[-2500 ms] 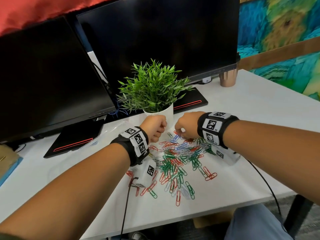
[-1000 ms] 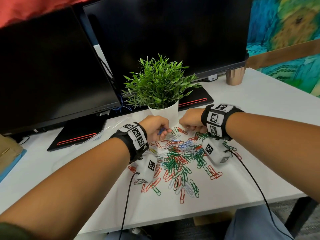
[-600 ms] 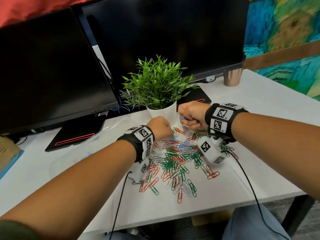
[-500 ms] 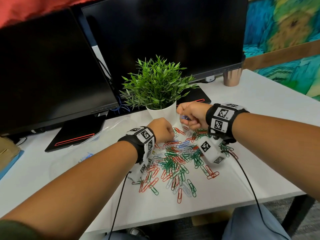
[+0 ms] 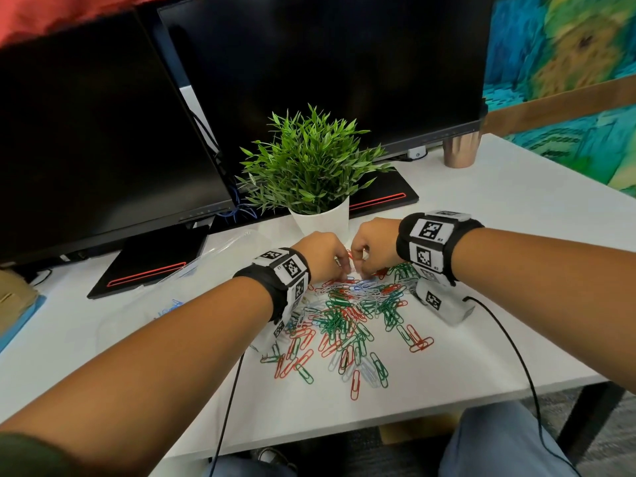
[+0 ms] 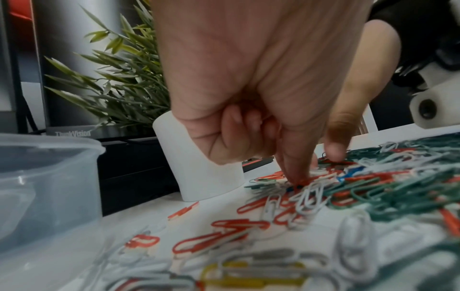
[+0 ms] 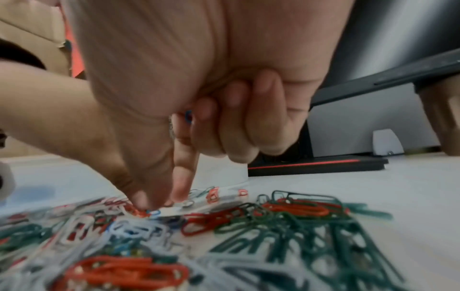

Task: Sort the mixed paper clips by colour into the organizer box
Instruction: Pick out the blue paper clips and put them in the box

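A heap of red, green, white and blue paper clips point(image 5: 351, 311) lies on the white desk point(image 5: 481, 339). Both hands work at its far edge, in front of the plant pot. My left hand point(image 5: 339, 266) has its fingers curled, and its thumb and forefinger point(image 6: 296, 177) pinch down on a clip in the heap. My right hand point(image 5: 358, 263) pinches a blue clip point(image 7: 155, 212) on the desk with thumb and forefinger point(image 7: 154, 200). Its other fingers are curled over another blue clip point(image 7: 188, 117) in the palm. The clear organizer box point(image 6: 44, 177) stands left of the heap.
A white pot with a green plant point(image 5: 321, 218) stands directly behind the hands. Two dark monitors point(image 5: 309, 63) with black bases fill the back. A copper cup point(image 5: 459, 151) stands at the far right. Wrist-camera cables trail over the desk's near edge.
My right hand has dropped from beside the pot down onto the far edge of the heap. The left hand has stayed at the heap and edged closer to the right hand.
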